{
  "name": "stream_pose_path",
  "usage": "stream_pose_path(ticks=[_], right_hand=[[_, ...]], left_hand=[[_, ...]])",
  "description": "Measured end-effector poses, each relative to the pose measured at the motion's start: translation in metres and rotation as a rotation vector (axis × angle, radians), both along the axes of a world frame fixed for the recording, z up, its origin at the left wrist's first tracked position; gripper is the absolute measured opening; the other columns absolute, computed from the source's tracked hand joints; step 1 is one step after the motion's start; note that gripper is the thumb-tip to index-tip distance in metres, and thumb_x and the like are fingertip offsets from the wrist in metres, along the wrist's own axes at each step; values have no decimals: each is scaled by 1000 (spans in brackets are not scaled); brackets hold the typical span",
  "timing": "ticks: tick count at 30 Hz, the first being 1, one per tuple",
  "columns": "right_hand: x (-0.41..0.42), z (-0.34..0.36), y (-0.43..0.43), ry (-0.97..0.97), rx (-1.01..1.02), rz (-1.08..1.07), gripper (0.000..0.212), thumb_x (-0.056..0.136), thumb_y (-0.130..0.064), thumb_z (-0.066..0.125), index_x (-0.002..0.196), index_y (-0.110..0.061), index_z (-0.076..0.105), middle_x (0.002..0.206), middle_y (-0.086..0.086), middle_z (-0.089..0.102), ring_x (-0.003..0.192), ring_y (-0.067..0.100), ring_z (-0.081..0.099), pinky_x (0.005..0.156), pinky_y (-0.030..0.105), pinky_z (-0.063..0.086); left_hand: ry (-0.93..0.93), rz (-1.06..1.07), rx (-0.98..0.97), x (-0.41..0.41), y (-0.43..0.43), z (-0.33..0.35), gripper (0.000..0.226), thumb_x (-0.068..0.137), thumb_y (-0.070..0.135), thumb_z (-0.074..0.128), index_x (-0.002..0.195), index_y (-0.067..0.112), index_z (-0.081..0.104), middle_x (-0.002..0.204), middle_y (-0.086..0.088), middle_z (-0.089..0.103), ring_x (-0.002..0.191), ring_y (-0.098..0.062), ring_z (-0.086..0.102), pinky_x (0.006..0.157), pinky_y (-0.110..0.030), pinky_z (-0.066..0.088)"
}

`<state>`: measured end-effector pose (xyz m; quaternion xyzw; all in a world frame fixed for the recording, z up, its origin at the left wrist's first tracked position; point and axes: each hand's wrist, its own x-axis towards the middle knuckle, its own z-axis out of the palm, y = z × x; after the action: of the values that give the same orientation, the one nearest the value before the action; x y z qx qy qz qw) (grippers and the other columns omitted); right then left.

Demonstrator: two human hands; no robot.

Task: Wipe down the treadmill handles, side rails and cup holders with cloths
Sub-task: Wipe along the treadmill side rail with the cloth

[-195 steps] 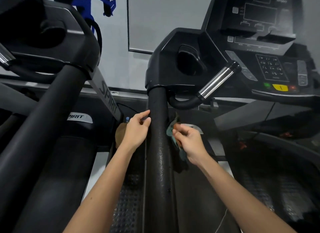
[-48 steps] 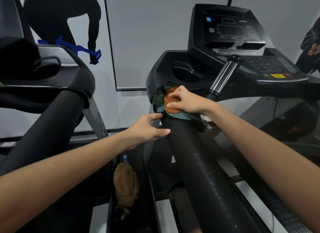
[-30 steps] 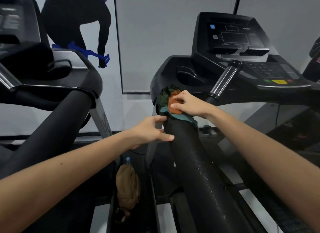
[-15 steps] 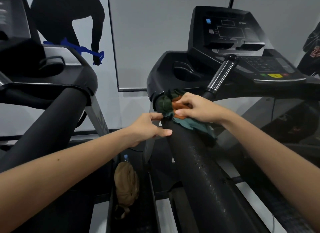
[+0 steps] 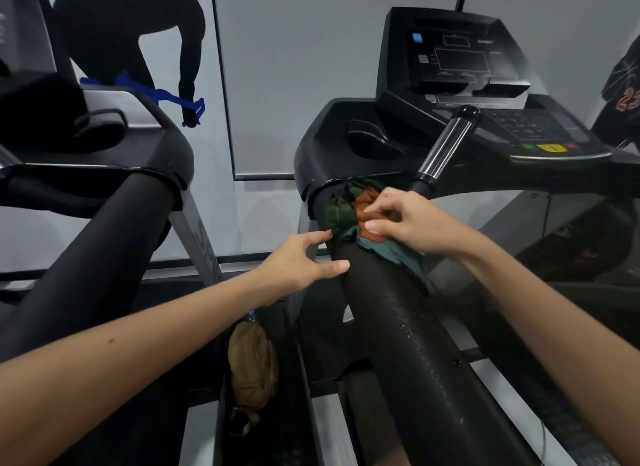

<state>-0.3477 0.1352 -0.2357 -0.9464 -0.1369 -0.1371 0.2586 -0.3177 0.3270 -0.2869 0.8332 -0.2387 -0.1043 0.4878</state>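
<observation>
The bunched green, orange and teal cloths (image 5: 349, 219) sit at the top of the black padded side rail (image 5: 398, 327), pinched in our right hand (image 5: 412, 223). Our left hand (image 5: 298, 261) rests open against the rail's side. Held this loosely, a layer could slip off and fall beside the rail. The rail's long axis climbs away from us toward the black plastic console housing (image 5: 322, 160).

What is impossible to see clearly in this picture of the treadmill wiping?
Head view only:
Cloths: their number; bunched, partly under the right hand.
Cup holder: its inside is too dark.
Console: labels too small and blurred.
Side rail: its underside, hidden by the rail itself.
Bottle: only its cap shows above the tan bag.
</observation>
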Motion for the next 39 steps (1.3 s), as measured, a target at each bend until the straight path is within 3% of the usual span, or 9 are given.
stream_pose_path(ticks=[3, 7, 10, 16, 23, 30, 32, 36, 39], right_hand=[[-11, 0, -5, 0, -37, 49, 15, 88, -14, 60, 100, -10, 67, 90, -6, 50, 81, 2, 50, 74, 11, 35], [18, 4, 8, 117, -90, 38, 37, 92, -28, 54, 125, -10, 55, 115, -4, 40, 99, 4, 47, 86, 13, 31], [49, 5, 20, 204, -26, -43, 62, 91, -38, 53, 141, -7, 34, 136, 0, 28, 124, 10, 36, 99, 16, 22], [49, -7, 22, 159, 342, -152, 45, 95, -23, 49, 135, -5, 43, 141, 10, 42, 126, 14, 42, 98, 19, 29], [38, -8, 16, 51, 381, -335, 24, 93, -6, 48, 108, -10, 66, 96, 3, 63, 89, 14, 56, 75, 24, 43], [-17, -52, 2, 209, 833, -270, 18, 85, 9, 56, 97, 2, 67, 74, 7, 67, 58, 9, 65, 53, 20, 55], [-29, -56, 2, 159, 869, -236, 19, 85, 6, 58, 98, -2, 68, 78, 3, 68, 60, 3, 65, 57, 17, 54], [-20, -44, 8, -7, 780, -220, 26, 91, 0, 53, 112, -9, 65, 108, 1, 66, 97, 10, 61, 91, 22, 50], [2, -37, 13, 114, 883, -204, 27, 91, -4, 55, 115, -11, 63, 105, 7, 68, 97, 19, 64, 86, 33, 55]], left_hand=[[-40, -6, 0, 4, -1, -1, 68, 80, 31, 71, 139, 17, 42, 142, 6, 46, 133, -12, 39, 111, -32, 32], [-55, -7, 22, 4, 0, 0, 70, 81, 31, 70, 141, 16, 38, 144, 5, 43, 135, -12, 35, 101, -19, 28], [-69, -11, 25, 4, 0, -1, 71, 80, 33, 70, 142, 17, 37, 146, 4, 41, 136, -12, 34, 107, -23, 28], [-17, -9, -22, 2, 1, 0, 73, 77, 33, 72, 141, 23, 39, 147, 3, 39, 131, -19, 43, 110, -42, 35], [22, 0, -29, 1, 1, 1, 73, 77, 31, 73, 141, 24, 39, 143, 1, 45, 127, -21, 48, 107, -43, 39], [68, 10, -54, 4, 2, -1, 75, 73, 32, 75, 139, 25, 41, 131, -6, 57, 126, -20, 50, 109, -40, 38], [61, 9, -52, 4, 1, -2, 74, 74, 31, 75, 139, 26, 41, 136, -4, 53, 127, -20, 49, 109, -41, 38], [30, 5, -59, 5, 1, -1, 72, 76, 28, 74, 140, 24, 41, 141, 2, 46, 126, -19, 49, 108, -40, 39], [24, 1, -51, 4, 0, -1, 71, 77, 28, 73, 140, 24, 40, 143, 2, 45, 127, -21, 48, 108, -41, 39]])
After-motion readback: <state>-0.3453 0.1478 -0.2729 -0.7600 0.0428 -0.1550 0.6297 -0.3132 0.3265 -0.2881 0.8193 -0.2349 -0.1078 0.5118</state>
